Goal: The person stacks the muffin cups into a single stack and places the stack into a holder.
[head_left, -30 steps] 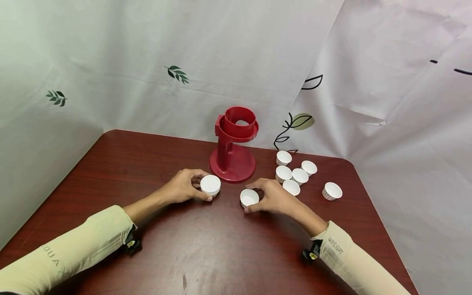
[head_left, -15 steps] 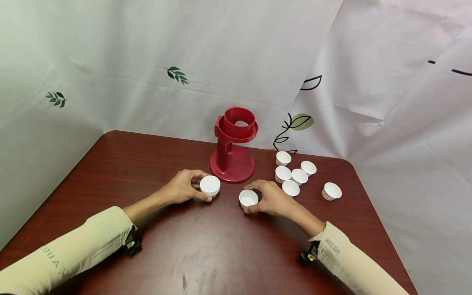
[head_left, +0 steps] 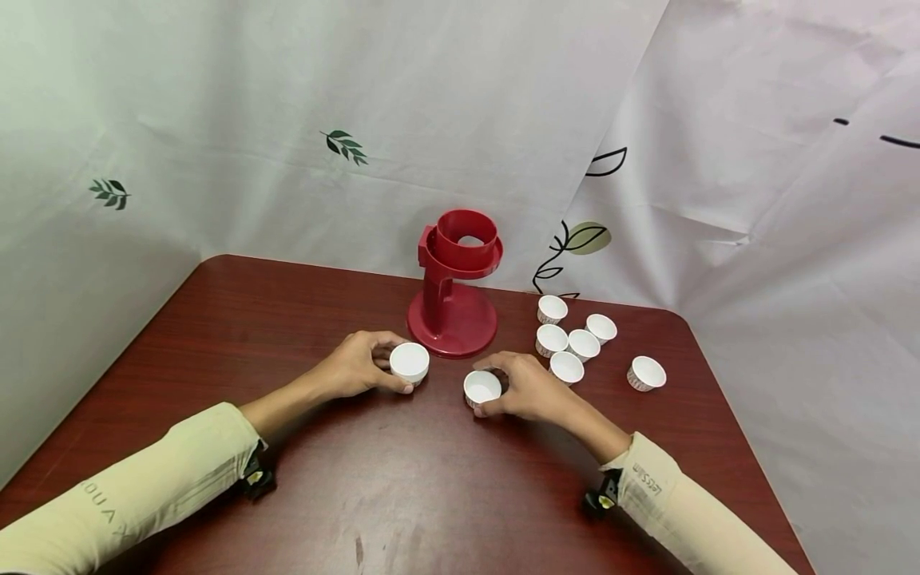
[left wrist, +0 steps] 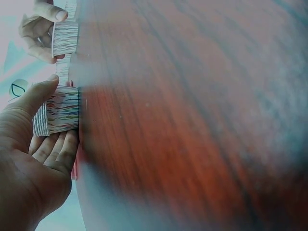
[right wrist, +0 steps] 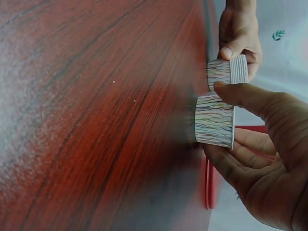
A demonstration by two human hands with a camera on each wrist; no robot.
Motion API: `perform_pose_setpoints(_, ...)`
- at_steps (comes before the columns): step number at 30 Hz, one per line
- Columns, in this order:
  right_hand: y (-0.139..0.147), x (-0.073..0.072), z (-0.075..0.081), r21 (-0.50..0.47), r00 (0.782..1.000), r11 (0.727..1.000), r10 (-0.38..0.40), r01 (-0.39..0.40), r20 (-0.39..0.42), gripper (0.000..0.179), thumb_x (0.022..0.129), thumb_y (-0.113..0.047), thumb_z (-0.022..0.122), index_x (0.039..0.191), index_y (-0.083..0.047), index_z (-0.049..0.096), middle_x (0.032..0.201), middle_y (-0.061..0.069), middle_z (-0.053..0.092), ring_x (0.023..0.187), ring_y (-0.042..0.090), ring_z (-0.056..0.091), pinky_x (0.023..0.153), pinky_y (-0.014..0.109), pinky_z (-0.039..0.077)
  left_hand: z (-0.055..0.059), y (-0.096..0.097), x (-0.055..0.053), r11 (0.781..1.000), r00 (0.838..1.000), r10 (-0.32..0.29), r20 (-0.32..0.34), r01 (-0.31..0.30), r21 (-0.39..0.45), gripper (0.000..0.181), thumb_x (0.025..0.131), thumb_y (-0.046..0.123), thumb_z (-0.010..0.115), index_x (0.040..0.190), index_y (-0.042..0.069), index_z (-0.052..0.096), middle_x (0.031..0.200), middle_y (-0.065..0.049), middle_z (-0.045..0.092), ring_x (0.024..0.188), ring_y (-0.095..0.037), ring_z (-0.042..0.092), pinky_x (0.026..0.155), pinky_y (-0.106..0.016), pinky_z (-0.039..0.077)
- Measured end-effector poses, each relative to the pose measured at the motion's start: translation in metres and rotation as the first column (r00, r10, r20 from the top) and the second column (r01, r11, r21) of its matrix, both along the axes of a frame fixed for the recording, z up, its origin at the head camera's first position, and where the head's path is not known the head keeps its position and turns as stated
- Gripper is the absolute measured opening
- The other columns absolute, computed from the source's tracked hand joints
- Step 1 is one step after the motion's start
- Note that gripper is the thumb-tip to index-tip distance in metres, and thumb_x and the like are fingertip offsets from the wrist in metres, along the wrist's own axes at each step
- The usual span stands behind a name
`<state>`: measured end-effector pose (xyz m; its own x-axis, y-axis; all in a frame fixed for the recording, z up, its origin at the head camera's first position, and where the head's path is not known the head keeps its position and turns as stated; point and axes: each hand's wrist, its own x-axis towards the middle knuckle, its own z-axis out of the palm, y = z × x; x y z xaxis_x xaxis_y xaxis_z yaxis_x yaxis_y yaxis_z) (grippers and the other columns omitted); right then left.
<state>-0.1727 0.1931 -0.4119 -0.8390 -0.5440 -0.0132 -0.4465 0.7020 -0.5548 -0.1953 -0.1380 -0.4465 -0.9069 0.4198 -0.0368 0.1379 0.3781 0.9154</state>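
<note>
My left hand [head_left: 362, 364] grips a stack of nested white paper baking cups [head_left: 410, 362] between thumb and fingers. Several ridged rims show at the stack's edge in the left wrist view, above a wall patterned with wavy coloured lines [left wrist: 63, 111]. To the right, my right hand [head_left: 530, 387] pinches a single baking cup [head_left: 481, 388], thumb at the near side and fingers behind. That cup stands upright, its base right at the tabletop in the right wrist view, with coloured lines on its side [right wrist: 214, 121]. A short gap of table separates stack and cup.
Behind the hands stands a red plastic stand [head_left: 463, 323] with a round ring holder [head_left: 467, 254] on top. Several loose baking cups [head_left: 552, 339] cluster right of it, with one cup [head_left: 646, 374] apart. White printed cloth [head_left: 287, 160] hangs behind the brown table [head_left: 402, 495].
My right hand and its cup have shifted slightly left, toward the stack. The left hand and its stack have stayed in place.
</note>
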Motion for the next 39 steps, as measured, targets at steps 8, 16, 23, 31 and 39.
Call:
perform_pose_setpoints(8, -0.002, -0.002, 0.0, -0.012, 1.0, 1.0, -0.003, 0.003, -0.002, 0.064, 0.079, -0.027, 0.103, 0.135, -0.007, 0.079, 0.132, 0.004, 0.083, 0.124, 0.021, 0.076, 0.107, 0.041, 0.062, 0.0, 0.0, 0.0, 1.0, 1.0, 0.0, -0.005, 0.0, -0.002, 0.06, 0.08, 0.008, 0.103, 0.132, -0.002, 0.076, 0.123, -0.015, 0.082, 0.113, -0.02, 0.079, 0.1, -0.028, 0.066)
perform_pose_setpoints(16, -0.007, -0.003, 0.004, -0.023, 1.0, 1.0, 0.003, -0.003, 0.0, 0.062, 0.08, -0.026, 0.103, 0.135, -0.008, 0.08, 0.131, 0.002, 0.083, 0.121, 0.02, 0.075, 0.106, 0.04, 0.062, 0.0, 0.0, 0.0, 1.0, 1.0, -0.004, -0.008, 0.004, 0.005, 0.06, 0.079, 0.007, 0.103, 0.132, -0.002, 0.076, 0.123, -0.016, 0.081, 0.112, -0.02, 0.079, 0.099, -0.027, 0.066)
perform_pose_setpoints(23, -0.011, -0.006, 0.007, -0.02, 1.0, 1.0, 0.017, -0.017, -0.01, 0.061, 0.081, -0.026, 0.102, 0.135, -0.008, 0.079, 0.13, 0.001, 0.083, 0.118, 0.019, 0.075, 0.104, 0.039, 0.061, 0.001, 0.0, 0.0, 1.0, 1.0, -0.007, -0.007, 0.007, 0.008, 0.06, 0.079, 0.007, 0.103, 0.132, -0.002, 0.076, 0.122, -0.015, 0.081, 0.11, -0.019, 0.079, 0.098, -0.026, 0.066)
perform_pose_setpoints(31, -0.018, -0.008, 0.013, -0.029, 1.0, 1.0, 0.01, -0.011, -0.008, 0.061, 0.082, -0.026, 0.102, 0.135, -0.008, 0.079, 0.132, 0.002, 0.082, 0.121, 0.021, 0.074, 0.107, 0.043, 0.061, 0.001, 0.0, 0.0, 1.0, 1.0, -0.011, -0.027, 0.01, -0.004, 0.06, 0.08, 0.008, 0.103, 0.132, -0.002, 0.076, 0.122, -0.015, 0.082, 0.111, -0.019, 0.079, 0.099, -0.027, 0.066)
perform_pose_setpoints(39, -0.025, -0.008, 0.016, -0.037, 0.998, 0.998, 0.057, -0.058, -0.014, 0.059, 0.085, -0.027, 0.1, 0.137, -0.007, 0.079, 0.132, 0.004, 0.082, 0.119, 0.022, 0.074, 0.105, 0.04, 0.06, 0.0, 0.0, 0.001, 1.0, 1.0, -0.011, -0.023, 0.011, 0.008, 0.059, 0.08, 0.008, 0.103, 0.132, -0.001, 0.076, 0.123, -0.016, 0.081, 0.111, -0.019, 0.079, 0.099, -0.027, 0.066)
